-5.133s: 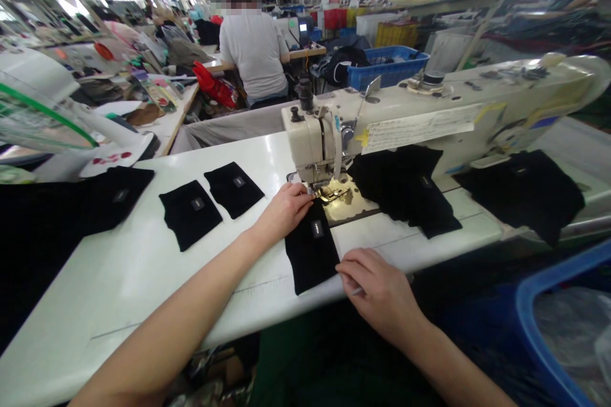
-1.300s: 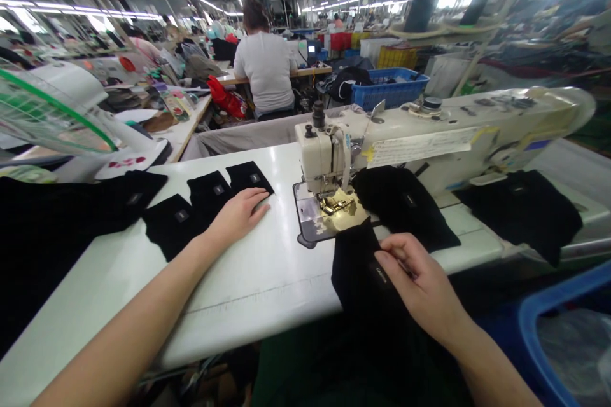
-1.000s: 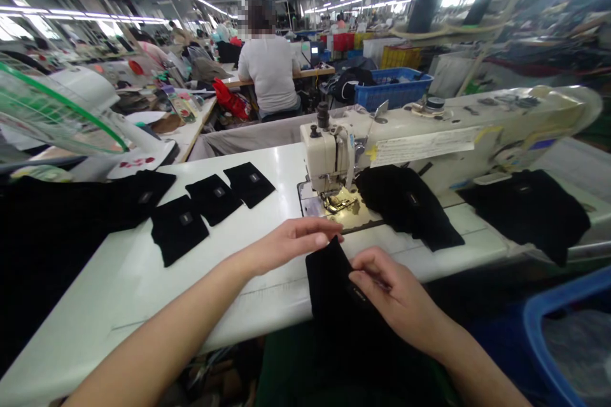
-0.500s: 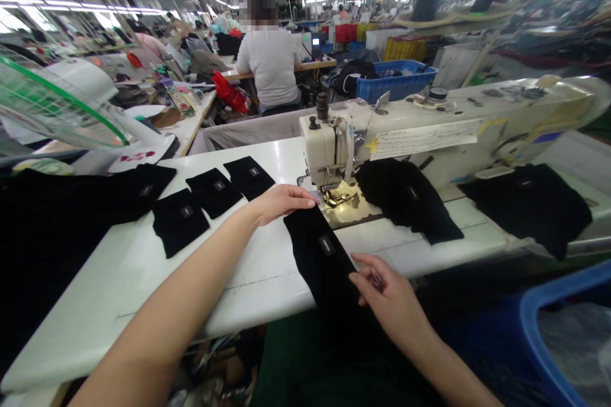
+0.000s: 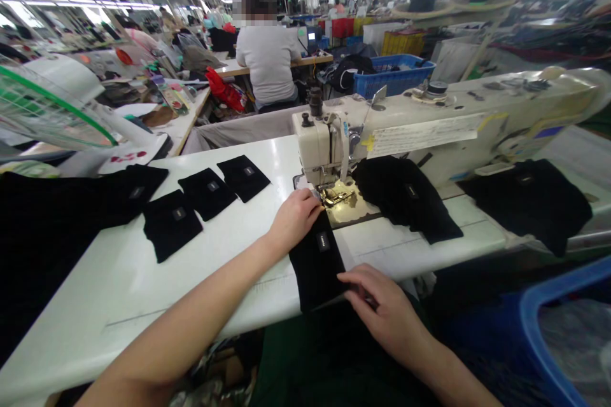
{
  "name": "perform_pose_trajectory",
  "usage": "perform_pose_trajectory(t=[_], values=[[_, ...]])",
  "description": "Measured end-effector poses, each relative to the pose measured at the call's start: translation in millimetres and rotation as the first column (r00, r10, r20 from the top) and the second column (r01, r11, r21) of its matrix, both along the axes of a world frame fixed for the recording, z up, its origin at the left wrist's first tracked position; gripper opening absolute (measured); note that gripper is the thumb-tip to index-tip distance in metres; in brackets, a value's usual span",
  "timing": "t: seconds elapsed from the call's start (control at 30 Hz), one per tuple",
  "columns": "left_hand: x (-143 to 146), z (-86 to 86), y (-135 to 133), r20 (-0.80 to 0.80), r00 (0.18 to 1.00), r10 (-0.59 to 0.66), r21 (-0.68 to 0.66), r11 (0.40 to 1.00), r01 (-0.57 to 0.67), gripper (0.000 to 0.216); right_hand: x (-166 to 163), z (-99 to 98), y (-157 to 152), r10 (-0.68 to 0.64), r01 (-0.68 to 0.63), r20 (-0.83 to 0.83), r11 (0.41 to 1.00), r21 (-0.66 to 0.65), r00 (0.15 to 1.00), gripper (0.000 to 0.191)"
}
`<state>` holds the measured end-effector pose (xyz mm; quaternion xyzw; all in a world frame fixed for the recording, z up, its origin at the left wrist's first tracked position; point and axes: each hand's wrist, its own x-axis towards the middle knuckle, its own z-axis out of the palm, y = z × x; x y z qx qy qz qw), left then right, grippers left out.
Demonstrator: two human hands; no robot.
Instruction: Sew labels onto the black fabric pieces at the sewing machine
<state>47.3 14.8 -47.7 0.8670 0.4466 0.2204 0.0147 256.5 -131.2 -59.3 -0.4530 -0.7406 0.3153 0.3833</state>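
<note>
A black fabric piece [image 5: 315, 276] with a small dark label [image 5: 323, 241] lies at the front of the white table, its far end close to the sewing machine's presser foot [image 5: 338, 196]. My left hand [image 5: 296, 219] is closed on the far end, fingertips beside the foot. At the near right edge, my right hand [image 5: 384, 308] has thumb and index finger at the cloth, lightly gripping it. The sewing machine [image 5: 317, 146] stands just beyond, its needle area lit. Part of the cloth is hidden under my left hand.
Several labelled black pieces [image 5: 172, 222] lie on the left of the table [image 5: 229, 261]. More black cloth [image 5: 408, 197] rests beside the machine, with another piece [image 5: 529, 197] farther right. A blue bin [image 5: 529, 331] stands lower right, a fan [image 5: 52, 102] left. A person [image 5: 267, 60] sits ahead.
My left hand has moved right and curled tighter near the presser foot. The fabric piece has straightened, its near end now on the table. My right hand has shifted slightly left and down.
</note>
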Motion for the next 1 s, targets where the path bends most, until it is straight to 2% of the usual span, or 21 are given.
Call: perform_pose_trajectory(t=[0.1, 0.23, 0.4, 0.77, 0.9, 1.0], values=[[-5, 0.7, 2, -0.024, 0.997, -0.068, 0.019, 0.997, 0.069, 0.022, 2, -3.5, 2, 0.000, -0.019, 0.084, 0.976, 0.217, 0.996, 0.036], [-8, -0.4, 9, -0.001, 0.996, -0.092, 0.018, 0.996, 0.092, 0.021, 0, -3.3, 6, -0.052, -0.001, 0.169, 0.953, 0.302, 0.984, 0.033], [-8, -3.5, 13, 0.043, 0.994, -0.103, 0.020, 0.995, 0.102, 0.018, 0, -2.4, 7, -0.071, 0.015, 0.175, 0.953, 0.303, 0.982, 0.025], [-13, -11.1, 21, 0.210, 0.970, -0.118, 0.006, 0.993, 0.120, 0.014, -1, -6.1, 8, -0.097, 0.006, 0.250, 0.940, 0.341, 0.963, 0.023], [-13, -11.3, 20, 0.189, 0.975, -0.118, 0.015, 0.993, 0.117, 0.014, -2, -8.6, 8, -0.095, 0.002, 0.243, 0.933, 0.359, 0.965, 0.023], [-12, -8.8, 18, 0.108, 0.987, -0.118, 0.040, 0.993, 0.114, 0.016, -2, -7.6, 9, -0.082, -0.011, 0.261, 0.941, 0.338, 0.962, 0.023]])
